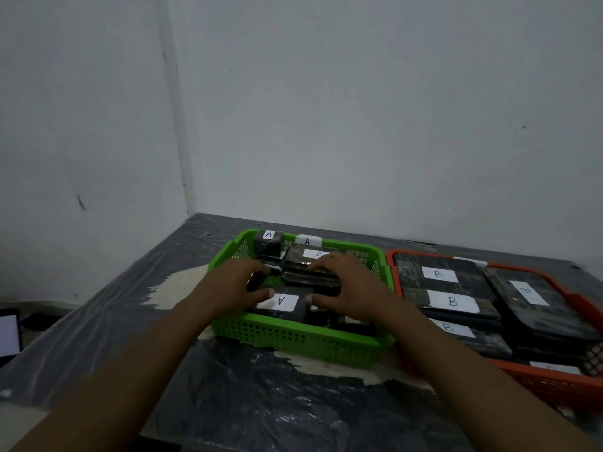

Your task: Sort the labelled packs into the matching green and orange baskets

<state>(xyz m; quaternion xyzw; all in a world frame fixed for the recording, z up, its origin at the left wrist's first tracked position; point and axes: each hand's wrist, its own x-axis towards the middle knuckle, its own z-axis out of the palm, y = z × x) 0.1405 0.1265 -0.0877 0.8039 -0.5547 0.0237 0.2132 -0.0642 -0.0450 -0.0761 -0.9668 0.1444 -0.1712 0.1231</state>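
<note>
My left hand [239,283] was down inside the green basket [293,337], fingers curled over something dark at its left side, thumb just above a flat pack labelled A [280,301] near the front wall. I could not tell whether that hand truly gripped anything or only rested there. My right hand [347,287] was in the same basket, fingers hooked over the far edge of a stacked pack [308,279] with the thumb under its near side, so it held that pack. The pack's A label showed just beyond my fingertips. Behind it a small pack [268,245], also marked A, stood upright against the back corner, and an A tag [306,241] sat on the rear rim.

The orange basket [554,383] stood touching the green one on its right. In it lay three packs marked B [452,301], one behind another, and beside them another dark pack [538,308] whose label was too blurred to read. Both baskets sat on a table [261,402] covered with dark plastic sheet.
</note>
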